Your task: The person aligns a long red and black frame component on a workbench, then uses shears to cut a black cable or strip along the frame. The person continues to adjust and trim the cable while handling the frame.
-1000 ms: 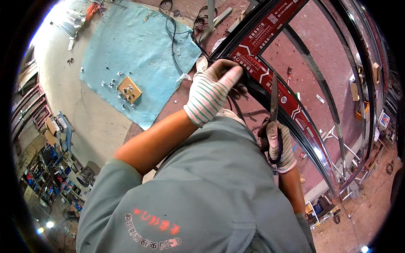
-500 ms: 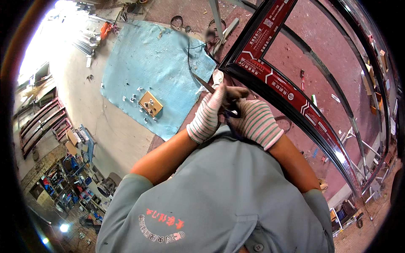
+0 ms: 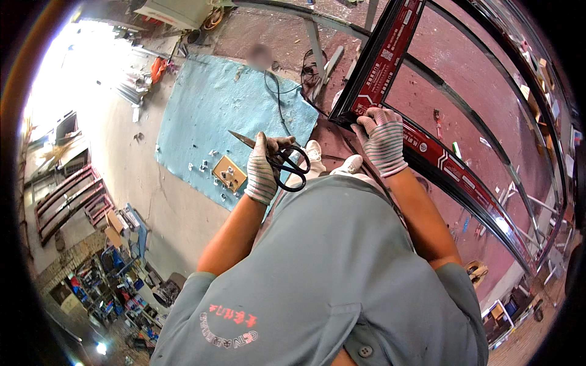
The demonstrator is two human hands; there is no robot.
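Observation:
A pair of scissors (image 3: pixel 292 163) with black loop handles is gripped in my left hand (image 3: pixel 262 174), its blades pointing away to the far left. My right hand (image 3: pixel 383 137) is closed at the near-left corner of a dark frame (image 3: pixel 421 143) covered in red printed film. Its fingers curl over the frame's edge; whether they also pinch something small there is hidden. Both hands wear striped knit gloves with darkened fingers.
A light-blue mat (image 3: pixel 201 104) lies on the floor at the far left, bearing a tan board (image 3: pixel 229 175) and several small metal parts. A black cable (image 3: pixel 276 100) crosses it. Metal stand legs (image 3: pixel 329 70) rise beyond the frame. Tools and boxes (image 3: pixel 110 268) crowd the lower left.
My hands were together before my chest and have parted. The left moved left with the scissors; the right reached out to the frame's corner.

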